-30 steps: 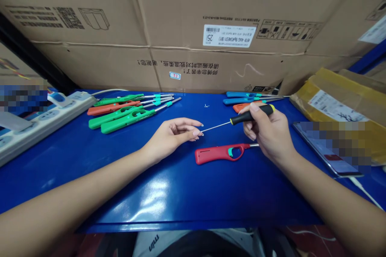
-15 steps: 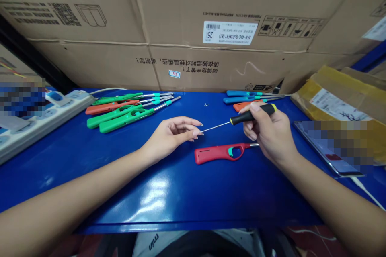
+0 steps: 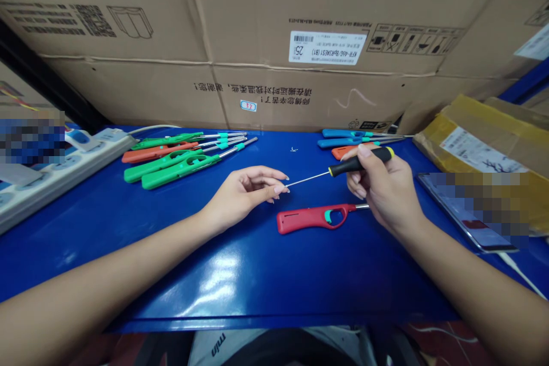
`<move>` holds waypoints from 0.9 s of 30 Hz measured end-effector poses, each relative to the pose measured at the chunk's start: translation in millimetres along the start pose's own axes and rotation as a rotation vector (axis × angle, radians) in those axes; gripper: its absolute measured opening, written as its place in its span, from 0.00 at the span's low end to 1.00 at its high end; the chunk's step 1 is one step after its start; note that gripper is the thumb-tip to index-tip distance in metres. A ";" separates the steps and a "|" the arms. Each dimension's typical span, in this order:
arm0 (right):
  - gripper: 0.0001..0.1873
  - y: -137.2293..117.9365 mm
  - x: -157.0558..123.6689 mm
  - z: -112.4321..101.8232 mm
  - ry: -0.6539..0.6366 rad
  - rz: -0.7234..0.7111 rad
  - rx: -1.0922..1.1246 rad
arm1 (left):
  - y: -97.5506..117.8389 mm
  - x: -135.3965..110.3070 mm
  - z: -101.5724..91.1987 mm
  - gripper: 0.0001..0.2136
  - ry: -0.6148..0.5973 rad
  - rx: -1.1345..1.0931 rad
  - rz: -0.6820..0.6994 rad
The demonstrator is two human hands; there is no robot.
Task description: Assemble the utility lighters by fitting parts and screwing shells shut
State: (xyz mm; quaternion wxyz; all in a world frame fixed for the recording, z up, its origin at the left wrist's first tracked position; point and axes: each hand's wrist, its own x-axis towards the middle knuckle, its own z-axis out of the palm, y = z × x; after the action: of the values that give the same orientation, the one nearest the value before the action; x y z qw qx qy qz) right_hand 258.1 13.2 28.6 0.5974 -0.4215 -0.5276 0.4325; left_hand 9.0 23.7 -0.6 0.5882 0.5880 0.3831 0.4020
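Note:
A screwdriver with a black and yellow handle is gripped in my right hand. Its thin metal shaft slants down to the left. The tip meets the pinched thumb and fingers of my left hand, and whether those fingers hold anything besides the tip is hidden. Below the shaft a red gas lighter with a teal trigger lies on the blue table, its metal nozzle running toward my right wrist.
Several green and orange lighters lie at back left, beside a white power strip. Blue and orange lighters lie at back right. A phone and a taped parcel are on the right. A large cardboard box stands behind.
Almost nothing differs. Both hands and the screwdriver keep nearly the same place, and the red lighter lies still.

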 end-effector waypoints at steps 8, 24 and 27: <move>0.17 1.3 0.6 -2.6 -0.064 -0.020 -0.065 | -0.2 0.5 -1.8 0.15 0.014 0.050 0.004; 0.23 -0.2 0.8 -0.3 -0.017 0.051 -0.112 | 0.9 -2.6 0.1 0.14 0.020 0.175 0.085; 0.22 0.7 1.4 -0.1 -0.022 0.051 -0.103 | 0.9 -2.7 0.4 0.14 0.013 0.208 0.097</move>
State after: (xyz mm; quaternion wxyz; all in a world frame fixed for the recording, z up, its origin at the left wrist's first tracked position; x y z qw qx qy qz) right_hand 258.3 14.7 28.3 0.5579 -0.4603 -0.5449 0.4243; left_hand 8.4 21.0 0.2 0.5016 0.6609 0.3977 0.3918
